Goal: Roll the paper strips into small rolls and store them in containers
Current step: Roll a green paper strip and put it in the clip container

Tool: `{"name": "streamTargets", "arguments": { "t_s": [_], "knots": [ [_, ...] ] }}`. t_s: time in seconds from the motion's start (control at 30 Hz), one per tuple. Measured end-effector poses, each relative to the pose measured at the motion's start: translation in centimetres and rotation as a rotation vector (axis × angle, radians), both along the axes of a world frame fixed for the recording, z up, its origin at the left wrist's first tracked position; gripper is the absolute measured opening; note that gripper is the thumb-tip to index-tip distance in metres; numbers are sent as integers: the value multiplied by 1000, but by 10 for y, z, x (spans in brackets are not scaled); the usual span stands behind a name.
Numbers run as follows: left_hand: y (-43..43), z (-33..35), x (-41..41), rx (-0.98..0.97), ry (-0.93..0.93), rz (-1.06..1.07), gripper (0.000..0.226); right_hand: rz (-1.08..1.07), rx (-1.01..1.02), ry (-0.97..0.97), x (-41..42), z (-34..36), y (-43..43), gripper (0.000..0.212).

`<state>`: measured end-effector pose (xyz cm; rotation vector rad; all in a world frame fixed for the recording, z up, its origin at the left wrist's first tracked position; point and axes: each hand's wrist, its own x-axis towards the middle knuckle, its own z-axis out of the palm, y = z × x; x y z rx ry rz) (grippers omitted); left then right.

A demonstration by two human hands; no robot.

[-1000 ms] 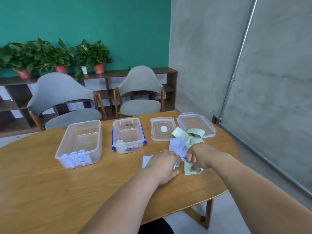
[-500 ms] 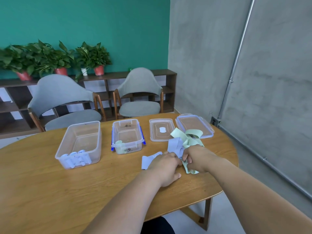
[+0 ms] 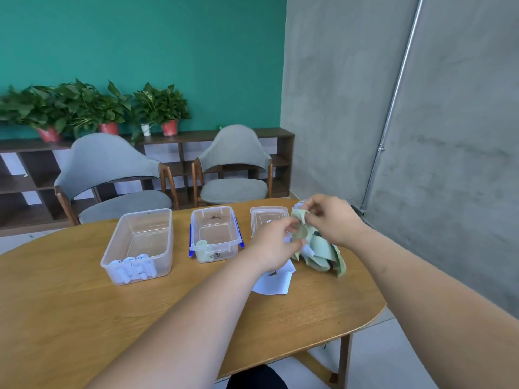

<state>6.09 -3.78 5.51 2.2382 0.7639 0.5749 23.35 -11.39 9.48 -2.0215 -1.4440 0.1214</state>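
Note:
Both hands are raised above the table's right side. My right hand (image 3: 332, 219) pinches the top of a bunch of pale green paper strips (image 3: 320, 248), which hangs down to the table. My left hand (image 3: 273, 244) holds the same bunch lower down, with pale blue strips (image 3: 273, 282) trailing under it onto the table. A clear container (image 3: 137, 245) at the left holds several blue rolls. The blue-clipped container (image 3: 214, 234) in the middle holds one green roll (image 3: 201, 243).
A clear lid (image 3: 268, 216) lies behind my left hand; a second lid is mostly hidden behind my right hand. The wooden table (image 3: 84, 318) has a rounded right edge. Two grey chairs (image 3: 112, 181) stand behind it, before a shelf with potted plants.
Both hands have lifted off the table and moved back and right, raising the green strips with them. The blue strips now trail beneath my left hand.

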Motion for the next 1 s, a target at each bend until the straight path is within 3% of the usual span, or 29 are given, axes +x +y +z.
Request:
{"name": "streamTargets", "arguments": {
  "t_s": [0.13,0.27,0.37,0.5,0.73,1.0],
  "knots": [
    [4,23,-2,-78,-152,-6,41,16,176,-4,-7,22,1,16],
    [5,45,-7,-157,-294,-1,33,0,315,17,-18,42,1,33],
    [7,59,-7,-166,-376,29,29,-12,374,22,-26,55,1,30],
    [8,76,-13,-170,-449,120,13,21,383,64,-36,67,2,25],
    [19,87,-42,-174,-478,191,19,154,328,269,-54,74,4,33],
    [24,102,-82,-192,-489,219,24,258,285,456,-89,82,6,14]
  ]
}}
